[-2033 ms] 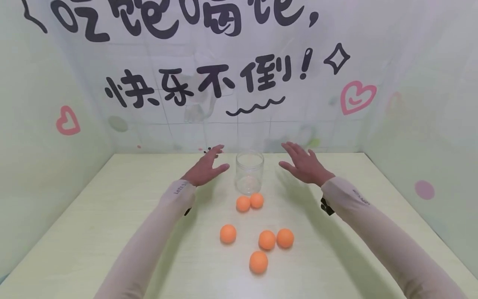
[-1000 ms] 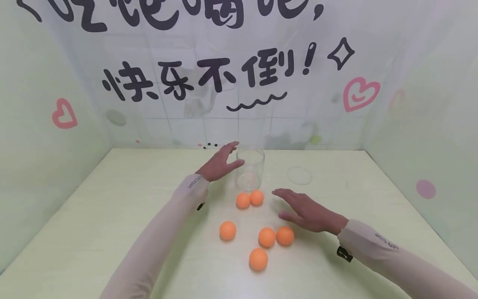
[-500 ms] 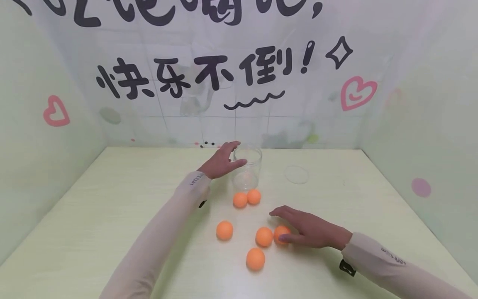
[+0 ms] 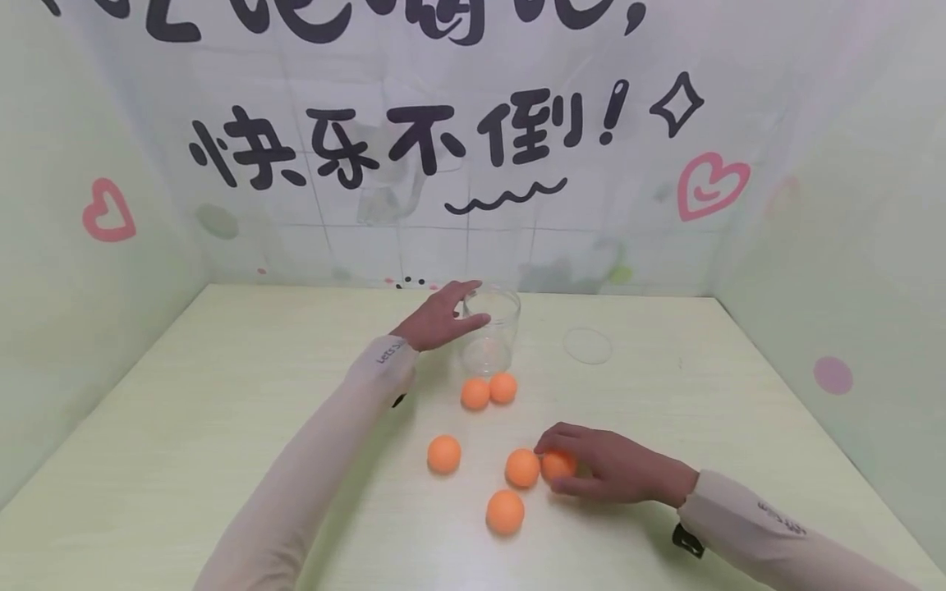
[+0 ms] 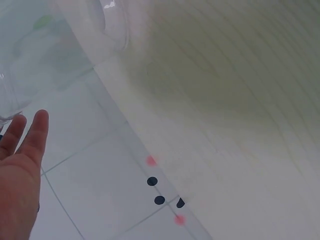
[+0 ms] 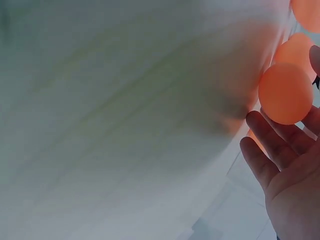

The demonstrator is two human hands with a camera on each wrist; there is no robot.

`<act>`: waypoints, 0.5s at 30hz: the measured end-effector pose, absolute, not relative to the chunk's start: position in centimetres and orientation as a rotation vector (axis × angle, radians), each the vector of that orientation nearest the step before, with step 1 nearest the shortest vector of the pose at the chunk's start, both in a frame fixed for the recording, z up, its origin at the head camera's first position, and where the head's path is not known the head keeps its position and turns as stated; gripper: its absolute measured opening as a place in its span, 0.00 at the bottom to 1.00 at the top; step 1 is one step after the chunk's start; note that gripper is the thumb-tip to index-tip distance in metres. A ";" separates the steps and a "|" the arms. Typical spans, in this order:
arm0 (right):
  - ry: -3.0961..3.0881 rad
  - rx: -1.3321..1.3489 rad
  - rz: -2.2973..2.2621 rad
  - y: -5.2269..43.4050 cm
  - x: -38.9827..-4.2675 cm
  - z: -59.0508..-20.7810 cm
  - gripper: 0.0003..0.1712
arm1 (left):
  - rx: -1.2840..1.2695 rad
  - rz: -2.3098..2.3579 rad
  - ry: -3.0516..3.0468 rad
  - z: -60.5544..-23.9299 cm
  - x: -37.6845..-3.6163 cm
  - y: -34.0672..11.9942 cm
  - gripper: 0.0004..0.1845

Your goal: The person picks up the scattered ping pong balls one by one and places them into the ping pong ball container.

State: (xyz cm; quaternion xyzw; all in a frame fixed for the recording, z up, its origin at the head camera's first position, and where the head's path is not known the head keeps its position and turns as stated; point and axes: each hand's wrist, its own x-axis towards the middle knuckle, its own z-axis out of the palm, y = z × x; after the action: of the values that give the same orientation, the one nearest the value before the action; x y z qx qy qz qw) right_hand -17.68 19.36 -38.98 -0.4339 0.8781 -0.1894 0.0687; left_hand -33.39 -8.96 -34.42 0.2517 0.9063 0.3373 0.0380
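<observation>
In the head view my left hand (image 4: 434, 322) holds the clear jar (image 4: 499, 338) at its left side near the top, thumb across the front and fingers behind the rim. The left wrist view shows its fingertips (image 5: 40, 120) right at the clear wall. My right hand (image 4: 617, 466) has its thumb and fingers around an orange ping-pong ball (image 4: 558, 465) on the table. From the right wrist, that ball (image 6: 285, 94) shows between thumb and fingers. Just left of it lies another ball (image 4: 522, 468); a further ball (image 4: 506, 512) sits nearer the front.
Two balls (image 4: 475, 394) touch each other in front of the jar, and a single ball (image 4: 444, 455) lies left of centre. A clear round disc (image 4: 588, 345) lies flat right of the jar. Printed walls (image 4: 369, 254) enclose the pale table (image 4: 244, 394) at the back and sides.
My left hand has moved right onto the jar. The right hand has come down and nearer from beside the jar, its fingers closing around the rightmost ball.
</observation>
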 end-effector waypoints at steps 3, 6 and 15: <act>2.654 -1.311 -0.555 19.4 -17.5 -39.0 0.17 | 0.772 1.042 2.776 -34.4 -33.5 -9.0 0.39; 2.661 -1.319 -0.544 19.5 -17.4 -39.1 0.17 | 0.758 1.054 2.764 -34.3 -33.6 -8.9 0.39; 2.662 -1.430 -0.541 19.8 -17.5 -39.5 0.17 | 0.745 1.022 2.758 -34.2 -33.7 -9.2 0.40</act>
State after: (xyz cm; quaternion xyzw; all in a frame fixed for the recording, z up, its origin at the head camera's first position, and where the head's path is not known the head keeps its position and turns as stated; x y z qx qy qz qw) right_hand -17.52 19.83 -39.54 -0.4656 0.8666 -0.1760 0.0360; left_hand -33.71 -9.18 -34.19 0.2452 0.9076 0.3365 0.0537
